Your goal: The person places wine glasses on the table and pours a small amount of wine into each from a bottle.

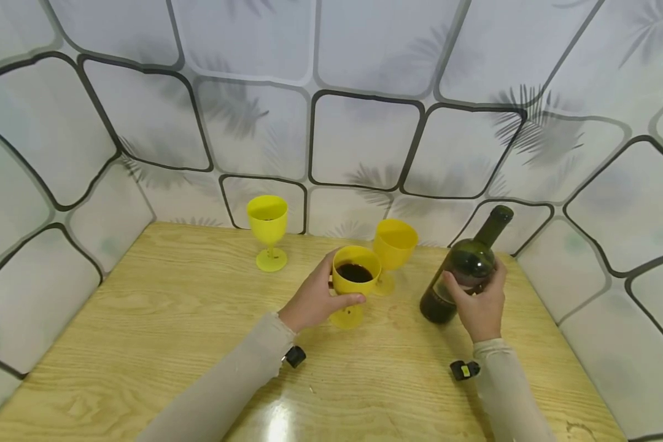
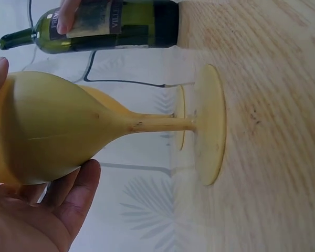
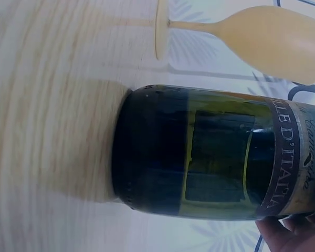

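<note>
My left hand (image 1: 317, 296) holds a yellow goblet (image 1: 347, 294) by its bowl, thumb on the near side. Dark liquid sits inside it. In the left wrist view, the goblet's foot (image 2: 210, 126) is at the tabletop; whether it touches is hard to tell. On the right, my right hand (image 1: 482, 306) grips a green glass wine bottle (image 1: 441, 293) around its labelled middle. The bottle is upright, its dark base (image 3: 147, 152) close to or on the wood. Just behind the held goblet stands a second yellow goblet (image 1: 396, 241), partly covered by it.
A third, brighter yellow goblet (image 1: 267, 226) stands at the back left of the wooden table (image 1: 143, 319), with something dark inside. Patterned white walls (image 1: 364, 141) enclose the table at the back and both sides. Each wrist wears a small black device (image 1: 464, 370).
</note>
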{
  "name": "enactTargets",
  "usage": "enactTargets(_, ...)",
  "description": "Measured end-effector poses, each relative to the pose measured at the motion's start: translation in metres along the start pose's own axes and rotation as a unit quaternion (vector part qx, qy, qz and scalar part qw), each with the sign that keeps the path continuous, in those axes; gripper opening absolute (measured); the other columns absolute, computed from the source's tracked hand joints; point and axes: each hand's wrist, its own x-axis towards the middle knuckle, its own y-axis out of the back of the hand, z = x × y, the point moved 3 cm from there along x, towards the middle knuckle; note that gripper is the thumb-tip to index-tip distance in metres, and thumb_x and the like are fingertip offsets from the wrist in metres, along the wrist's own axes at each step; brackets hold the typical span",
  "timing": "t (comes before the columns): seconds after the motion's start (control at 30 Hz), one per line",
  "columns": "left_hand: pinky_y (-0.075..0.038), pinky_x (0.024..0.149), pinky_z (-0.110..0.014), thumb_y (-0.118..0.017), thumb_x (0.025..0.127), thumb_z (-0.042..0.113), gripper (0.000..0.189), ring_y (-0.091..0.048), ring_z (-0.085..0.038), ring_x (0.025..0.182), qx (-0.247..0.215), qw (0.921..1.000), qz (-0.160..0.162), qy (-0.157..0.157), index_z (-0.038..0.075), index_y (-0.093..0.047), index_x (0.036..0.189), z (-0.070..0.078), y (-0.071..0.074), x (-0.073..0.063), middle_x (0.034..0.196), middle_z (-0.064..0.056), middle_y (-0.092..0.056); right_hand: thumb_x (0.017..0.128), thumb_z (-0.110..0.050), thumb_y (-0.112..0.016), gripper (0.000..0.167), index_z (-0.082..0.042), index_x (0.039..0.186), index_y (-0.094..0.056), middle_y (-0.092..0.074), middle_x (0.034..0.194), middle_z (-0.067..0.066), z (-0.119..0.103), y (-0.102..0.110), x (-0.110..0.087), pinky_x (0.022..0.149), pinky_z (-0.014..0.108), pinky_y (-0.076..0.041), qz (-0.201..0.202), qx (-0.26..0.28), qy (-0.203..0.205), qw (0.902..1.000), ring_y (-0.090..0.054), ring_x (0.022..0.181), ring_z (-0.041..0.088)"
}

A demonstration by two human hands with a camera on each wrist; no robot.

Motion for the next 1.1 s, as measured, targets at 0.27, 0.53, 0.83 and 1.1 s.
enactTargets(0.27,-0.054,0.097,-0.042,-0.087,0.085,0.035,0.095,-0.058,-0.022,0.119,-0.016,0.9996,0.009,0.023,0.024,-0.027,0.157,0.003,0.0,0.001,0.143,-0.001,-0.049,0.084,-0.008,-0.085,0.083,-0.019,0.153,-0.04,-0.062,0.131,0.0,0.002,0.007,0.004,0.085,0.012,-0.048,-0.008,-0.036,0.0,0.9993,-0.059,0.107,0.001)
enactTargets(0.53,-0.054,0.099,-0.04,-0.088,0.085,0.035,0.092,-0.055,-0.021,0.121,-0.022,0.9996,0.008,0.016,0.021,-0.032,0.156,0.003,0.002,0.003,0.144,-0.001,-0.048,0.085,-0.015,-0.085,0.077,-0.015,0.15,-0.043,-0.061,0.129,0.001,0.004,0.009,0.005,0.081,0.013,-0.047,-0.024,-0.061,-0.026,0.9975,-0.057,0.104,0.001)
enactTargets(0.83,-0.054,0.099,-0.04,-0.089,0.085,0.029,0.086,-0.052,-0.022,0.124,-0.02,0.9991,0.036,-0.007,0.021,-0.039,0.154,0.0,0.009,0.011,0.143,0.002,-0.048,0.088,-0.021,-0.084,0.074,-0.017,0.151,-0.046,-0.061,0.132,0.002,0.003,0.008,0.007,0.083,0.014,-0.047,-0.039,-0.066,-0.041,0.9962,-0.056,0.109,0.002)
enactTargets(1.1,-0.054,0.097,-0.042,-0.088,0.085,0.035,0.086,-0.051,-0.024,0.122,-0.016,0.9975,0.068,-0.001,0.019,-0.039,0.154,-0.007,0.019,0.021,0.142,0.0,-0.049,0.089,-0.023,-0.083,0.073,-0.019,0.152,-0.046,-0.06,0.13,0.0,0.005,0.007,0.006,0.082,0.014,-0.047,-0.047,-0.06,-0.05,0.9958,-0.056,0.109,0.002)
